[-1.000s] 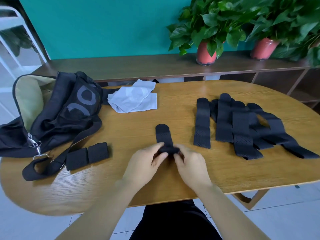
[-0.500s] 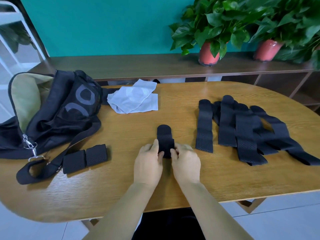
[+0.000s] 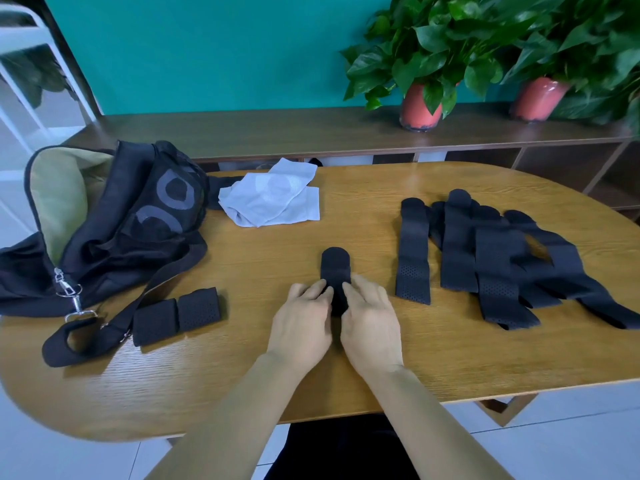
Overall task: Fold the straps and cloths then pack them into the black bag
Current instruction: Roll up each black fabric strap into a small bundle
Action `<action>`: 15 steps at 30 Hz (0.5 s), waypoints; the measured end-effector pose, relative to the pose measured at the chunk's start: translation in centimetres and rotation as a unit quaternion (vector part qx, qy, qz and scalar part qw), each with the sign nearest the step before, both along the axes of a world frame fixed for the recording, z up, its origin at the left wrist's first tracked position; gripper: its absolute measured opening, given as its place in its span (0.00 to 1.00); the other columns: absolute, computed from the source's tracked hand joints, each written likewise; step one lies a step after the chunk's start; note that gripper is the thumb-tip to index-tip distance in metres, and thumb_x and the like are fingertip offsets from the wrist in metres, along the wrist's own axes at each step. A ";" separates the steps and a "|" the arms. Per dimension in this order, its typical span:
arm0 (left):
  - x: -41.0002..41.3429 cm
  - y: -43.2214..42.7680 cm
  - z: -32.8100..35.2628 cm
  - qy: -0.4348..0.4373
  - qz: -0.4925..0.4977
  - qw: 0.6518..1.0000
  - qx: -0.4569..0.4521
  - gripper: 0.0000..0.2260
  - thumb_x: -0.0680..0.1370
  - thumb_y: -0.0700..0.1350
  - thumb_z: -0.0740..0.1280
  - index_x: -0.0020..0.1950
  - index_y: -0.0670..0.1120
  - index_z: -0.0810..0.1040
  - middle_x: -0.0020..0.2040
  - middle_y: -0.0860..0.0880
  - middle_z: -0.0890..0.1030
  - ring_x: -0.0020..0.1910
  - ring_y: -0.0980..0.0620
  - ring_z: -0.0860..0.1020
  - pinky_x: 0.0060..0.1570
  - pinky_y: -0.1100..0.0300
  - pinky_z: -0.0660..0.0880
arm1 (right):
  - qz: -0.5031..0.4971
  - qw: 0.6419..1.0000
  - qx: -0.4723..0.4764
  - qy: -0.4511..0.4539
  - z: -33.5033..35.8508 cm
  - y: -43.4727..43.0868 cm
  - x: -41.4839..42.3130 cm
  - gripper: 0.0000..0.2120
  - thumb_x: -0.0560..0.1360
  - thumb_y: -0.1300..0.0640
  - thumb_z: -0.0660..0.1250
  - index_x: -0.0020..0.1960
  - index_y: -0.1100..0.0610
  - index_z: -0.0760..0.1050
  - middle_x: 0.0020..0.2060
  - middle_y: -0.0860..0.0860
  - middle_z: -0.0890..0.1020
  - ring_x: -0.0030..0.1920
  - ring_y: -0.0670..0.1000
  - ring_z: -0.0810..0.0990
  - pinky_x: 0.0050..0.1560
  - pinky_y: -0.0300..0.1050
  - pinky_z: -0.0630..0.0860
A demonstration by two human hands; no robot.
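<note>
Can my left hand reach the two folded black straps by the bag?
Probably yes: the two folded black straps lie uncovered, only bare wooden table between them and the left hand, now gripping a half-folded black strap.

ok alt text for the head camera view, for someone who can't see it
A person's left hand and right hand hold the near end of a black strap on a wooden table. An open black bag and two folded straps lie to the left, a white cloth behind, and unfolded straps to the right.
</note>
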State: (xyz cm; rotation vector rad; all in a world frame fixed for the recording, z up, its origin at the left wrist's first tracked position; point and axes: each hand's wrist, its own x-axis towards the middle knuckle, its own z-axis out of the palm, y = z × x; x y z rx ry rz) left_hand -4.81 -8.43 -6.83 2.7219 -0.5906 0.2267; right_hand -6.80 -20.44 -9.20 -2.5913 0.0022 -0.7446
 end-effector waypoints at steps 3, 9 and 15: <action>0.1 0.2 0.3 0.031 -0.019 0.999 0.007 0.21 0.79 0.43 0.57 0.73 0.48 0.68 0.74 0.54 0.66 0.70 0.53 0.61 0.59 0.60 0.73 | 0.022 0.999 -0.024 0.043 0.2 0.2 -0.2 0.19 0.68 0.64 0.59 0.56 0.62 0.79 0.60 0.59 0.79 0.63 0.58 0.76 0.60 0.51 0.74; 1.1 1.1 0.6 0.050 -0.053 0.997 0.023 0.21 0.79 0.45 0.60 0.73 0.49 0.67 0.73 0.53 0.67 0.70 0.52 0.62 0.65 0.54 0.68 | 0.069 0.989 -0.003 0.131 1.9 -0.7 -0.8 0.23 0.71 0.59 0.62 0.67 0.57 0.72 0.69 0.53 0.71 0.70 0.51 0.67 0.68 0.41 0.63; -0.7 1.8 0.1 0.046 -0.037 0.992 -0.110 0.17 0.82 0.50 0.58 0.70 0.49 0.71 0.56 0.51 0.80 0.57 0.53 0.74 0.54 0.60 0.72 | 0.081 0.989 0.056 0.107 2.4 -1.8 -2.2 0.20 0.75 0.63 0.62 0.67 0.56 0.72 0.58 0.52 0.79 0.58 0.51 0.77 0.56 0.40 0.73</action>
